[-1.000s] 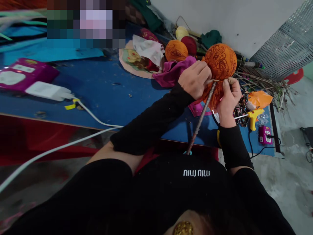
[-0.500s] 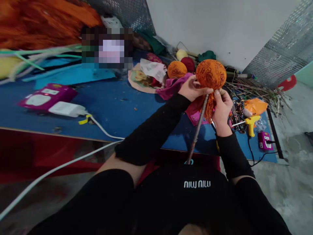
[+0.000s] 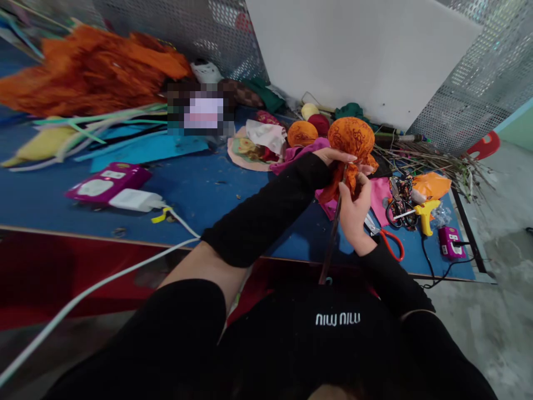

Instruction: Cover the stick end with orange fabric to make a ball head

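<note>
An orange patterned cloth (image 3: 350, 136) is stretched over a round ball shape at the top of a thin stick (image 3: 331, 244). My left hand (image 3: 333, 156) is closed around the cloth's gathered neck just under the ball. Lower down, my right hand (image 3: 356, 214) pinches the loose cloth tail against the stick. The stick slants down toward my body, its lower end near my black top. Behind the left hand are a second orange ball (image 3: 302, 134) and a purple cloth (image 3: 306, 149). Scissors with red handles (image 3: 393, 244) lie beside my right wrist.
A yellow glue gun (image 3: 425, 215), black-handled scissors (image 3: 402, 206) and a purple power strip (image 3: 451, 243) lie at right. Dry twigs (image 3: 441, 158) stick out past the table (image 3: 225, 205) edge. A white cable (image 3: 100, 291) hangs from another purple strip (image 3: 106, 183) at left.
My right hand has moved down and left, from the cloth's neck to its tail on the stick. The ball is slightly lower in view, and the red-handled scissors have come into sight.
</note>
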`<state>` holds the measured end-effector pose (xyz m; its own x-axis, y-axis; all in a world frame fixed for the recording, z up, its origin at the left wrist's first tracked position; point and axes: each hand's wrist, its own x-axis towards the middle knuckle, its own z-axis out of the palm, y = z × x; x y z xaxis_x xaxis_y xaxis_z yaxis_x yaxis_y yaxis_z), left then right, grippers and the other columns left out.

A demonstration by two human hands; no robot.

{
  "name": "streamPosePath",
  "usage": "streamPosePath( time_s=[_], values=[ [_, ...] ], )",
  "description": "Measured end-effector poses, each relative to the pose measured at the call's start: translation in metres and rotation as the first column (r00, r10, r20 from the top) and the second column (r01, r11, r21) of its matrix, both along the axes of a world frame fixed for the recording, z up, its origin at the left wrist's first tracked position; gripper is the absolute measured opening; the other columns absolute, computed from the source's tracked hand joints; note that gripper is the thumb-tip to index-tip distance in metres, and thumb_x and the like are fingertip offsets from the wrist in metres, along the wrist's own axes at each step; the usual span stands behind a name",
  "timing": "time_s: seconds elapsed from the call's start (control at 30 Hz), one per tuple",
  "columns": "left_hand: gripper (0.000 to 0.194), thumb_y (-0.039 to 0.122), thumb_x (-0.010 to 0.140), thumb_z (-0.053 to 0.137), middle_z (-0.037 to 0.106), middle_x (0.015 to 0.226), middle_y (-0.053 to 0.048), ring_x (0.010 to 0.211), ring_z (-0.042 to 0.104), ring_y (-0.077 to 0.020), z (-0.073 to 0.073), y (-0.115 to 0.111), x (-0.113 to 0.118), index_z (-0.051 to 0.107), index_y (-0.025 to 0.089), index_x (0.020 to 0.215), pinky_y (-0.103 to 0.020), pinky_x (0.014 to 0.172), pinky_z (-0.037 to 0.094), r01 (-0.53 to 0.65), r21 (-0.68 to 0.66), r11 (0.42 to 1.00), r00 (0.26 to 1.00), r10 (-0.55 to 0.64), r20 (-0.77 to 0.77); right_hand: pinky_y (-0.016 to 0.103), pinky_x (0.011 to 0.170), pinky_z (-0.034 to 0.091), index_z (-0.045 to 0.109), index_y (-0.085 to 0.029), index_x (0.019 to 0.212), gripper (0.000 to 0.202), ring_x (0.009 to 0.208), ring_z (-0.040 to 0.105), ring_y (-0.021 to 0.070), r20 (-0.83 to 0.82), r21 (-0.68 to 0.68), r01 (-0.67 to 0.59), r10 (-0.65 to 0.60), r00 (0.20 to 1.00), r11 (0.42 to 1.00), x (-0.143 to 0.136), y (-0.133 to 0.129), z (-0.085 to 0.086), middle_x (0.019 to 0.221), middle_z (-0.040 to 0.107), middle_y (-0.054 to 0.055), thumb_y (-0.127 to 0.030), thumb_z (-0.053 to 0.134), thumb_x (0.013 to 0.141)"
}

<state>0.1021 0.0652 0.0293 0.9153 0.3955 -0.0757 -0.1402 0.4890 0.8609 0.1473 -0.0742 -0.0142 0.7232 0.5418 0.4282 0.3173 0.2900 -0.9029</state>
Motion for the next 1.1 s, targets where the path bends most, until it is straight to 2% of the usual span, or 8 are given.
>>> streamPosePath(
  time_s=[0.1,0.3,0.5,0.57,0.7,0.87,0.97,1.1],
  values=[
    [0.024,0.029,0.070,0.084,0.081,0.094,-0.011,0.119,0.073,-0.0376,0.002,-0.007,-0.005,0.064,0.017,0.077,-0.057,0.107,0.058,-0.021,0.029,0.999,1.000,0.021,-0.002,0.040,0.096,0.055,0.053,-0.019,0.122,0.050,0.107,0.067,0.0237,0.087,-0.168,0.024,-0.010,0.996,0.985,-0.011,-0.015,-0.014,0.117,0.068,0.014,-0.059,0.063,0.092],
    [0.037,0.049,0.077,0.085,0.078,0.080,-0.009,0.116,0.074,-0.0368,0.018,-0.026,-0.023,0.064,0.018,0.075,-0.052,0.104,0.059,-0.101,0.220,0.970,0.995,0.094,0.042,0.034,0.067,0.050,0.058,-0.023,0.095,0.048,0.069,0.062,0.0218,0.378,-0.453,-0.004,0.196,0.905,0.892,-0.005,-0.045,-0.023,0.076,0.064,0.004,-0.062,0.033,0.105],
    [0.035,0.047,0.075,0.087,0.081,0.096,-0.010,0.116,0.073,-0.0350,0.024,-0.024,-0.025,0.075,0.014,0.077,-0.049,0.117,0.050,-0.069,0.367,0.928,0.996,0.042,0.081,0.042,0.092,0.056,0.062,-0.016,0.120,0.061,0.105,0.067,0.0266,0.551,-0.095,0.228,-0.139,0.823,0.969,0.020,-0.044,0.012,0.111,0.070,0.015,-0.070,0.061,0.092],
    [0.029,0.040,0.075,0.087,0.081,0.098,-0.009,0.118,0.072,-0.0337,0.023,-0.025,-0.022,0.076,0.013,0.080,-0.048,0.118,0.049,-0.091,0.341,0.936,0.994,0.066,0.085,0.041,0.091,0.056,0.065,-0.017,0.117,0.057,0.101,0.067,0.0246,0.560,-0.064,0.216,-0.144,0.816,0.974,0.026,-0.031,0.023,0.110,0.072,0.013,-0.068,0.066,0.090],
    [0.010,0.021,0.087,0.072,0.080,0.097,-0.007,0.116,0.074,-0.0293,0.020,-0.027,-0.015,0.076,0.013,0.087,-0.046,0.117,0.050,-0.116,0.188,0.975,0.993,0.116,0.011,0.036,0.091,0.057,0.071,-0.020,0.111,0.037,0.095,0.071,0.0189,0.580,-0.055,0.144,-0.085,0.810,0.988,0.031,-0.011,0.029,0.106,0.076,0.008,-0.050,0.052,0.104],
    [0.011,0.012,0.089,0.067,0.079,0.091,-0.006,0.120,0.072,-0.0275,0.009,-0.018,-0.013,0.076,0.011,0.094,-0.043,0.115,0.050,-0.198,0.143,0.970,0.976,0.208,-0.058,0.030,0.082,0.055,0.075,-0.020,0.098,0.036,0.083,0.069,0.0154,0.671,0.061,0.207,-0.194,0.716,0.976,0.028,-0.012,0.028,0.090,0.076,0.006,-0.042,0.049,0.107],
    [0.013,0.022,0.087,0.077,0.079,0.091,-0.005,0.122,0.071,-0.0274,0.006,-0.017,-0.016,0.077,0.013,0.096,-0.039,0.112,0.052,-0.108,0.150,0.983,0.991,0.119,-0.066,0.031,0.082,0.055,0.074,-0.019,0.094,0.041,0.087,0.070,0.0170,0.687,0.006,0.192,-0.144,0.713,0.981,0.020,-0.012,0.024,0.089,0.074,0.008,-0.044,0.045,0.108],
    [0.022,0.034,0.089,0.075,0.075,0.080,-0.005,0.108,0.074,-0.0271,0.007,-0.021,-0.022,0.075,0.013,0.083,-0.040,0.106,0.055,-0.114,0.200,0.973,0.988,0.132,-0.082,0.038,0.092,0.055,0.076,-0.019,0.109,0.046,0.100,0.069,0.0238,0.656,-0.227,0.189,0.007,0.755,0.956,0.008,-0.007,0.012,0.095,0.072,0.012,-0.047,0.039,0.109]
  ],
)
